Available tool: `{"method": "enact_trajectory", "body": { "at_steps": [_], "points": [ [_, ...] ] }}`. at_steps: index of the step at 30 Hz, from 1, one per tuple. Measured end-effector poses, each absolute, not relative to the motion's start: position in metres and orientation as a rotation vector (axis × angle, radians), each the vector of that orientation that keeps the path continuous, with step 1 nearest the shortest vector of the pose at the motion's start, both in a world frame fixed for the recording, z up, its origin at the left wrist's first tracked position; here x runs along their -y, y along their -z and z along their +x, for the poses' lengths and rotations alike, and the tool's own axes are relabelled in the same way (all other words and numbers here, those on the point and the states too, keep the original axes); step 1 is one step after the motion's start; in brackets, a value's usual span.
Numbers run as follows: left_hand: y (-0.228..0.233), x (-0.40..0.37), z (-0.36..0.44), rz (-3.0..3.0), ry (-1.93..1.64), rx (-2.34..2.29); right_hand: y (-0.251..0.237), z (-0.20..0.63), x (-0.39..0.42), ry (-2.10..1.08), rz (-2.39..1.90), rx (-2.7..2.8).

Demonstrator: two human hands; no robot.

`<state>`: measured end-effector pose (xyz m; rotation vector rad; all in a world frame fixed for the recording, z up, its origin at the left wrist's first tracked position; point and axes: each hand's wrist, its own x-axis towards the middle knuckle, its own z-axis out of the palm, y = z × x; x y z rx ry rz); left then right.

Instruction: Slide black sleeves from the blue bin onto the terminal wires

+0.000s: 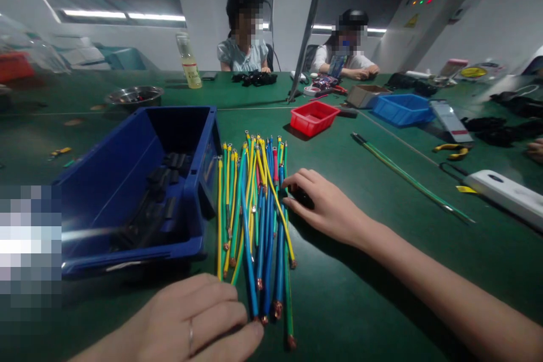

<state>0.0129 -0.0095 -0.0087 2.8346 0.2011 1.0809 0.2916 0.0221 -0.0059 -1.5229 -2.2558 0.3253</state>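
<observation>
A bundle of blue, yellow and green wires with bare copper ends lies lengthwise on the green table. My right hand rests palm down at the bundle's right side, fingers curled over a small dark piece and touching the outer wires. My left hand, with a ring on one finger, lies flat at the near edge, its fingertips against the wires' near ends. A blue bin holding short black tube pieces stands just left of the bundle.
A red tray and a blue tray sit farther back. A long green wire, yellow-handled pliers and a white device lie to the right. A metal bowl and bottle stand behind; two people sit across.
</observation>
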Motion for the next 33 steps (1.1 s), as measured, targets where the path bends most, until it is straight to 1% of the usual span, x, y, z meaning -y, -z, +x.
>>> {"method": "enact_trajectory", "body": {
  "at_steps": [7,12,15,17,24,29,33],
  "points": [
    [-0.012,0.003,0.015,2.908,-0.878,-0.143,0.005,0.291,-0.023,-0.367,-1.595,2.21],
    [-0.015,0.002,0.012,2.871,-0.931,-0.135,0.006,0.293,-0.023,-0.376,-1.549,2.263],
    [-0.013,0.0,0.009,2.916,-0.771,-0.1,0.008,0.292,-0.022,-0.348,-1.56,2.253],
    [-0.013,-0.001,0.008,2.92,-0.733,-0.083,0.009,0.292,-0.022,-0.341,-1.588,2.19],
    [-0.003,0.004,0.013,2.895,-0.745,-0.14,0.008,0.291,-0.024,-0.257,-1.628,2.237],
    [0.003,0.006,0.013,2.923,-0.822,-0.188,0.006,0.294,-0.025,-0.081,-1.789,2.231],
    [0.005,0.006,0.014,2.884,-0.987,-0.206,0.006,0.3,-0.025,-0.032,-1.989,2.095]
  ]
}}
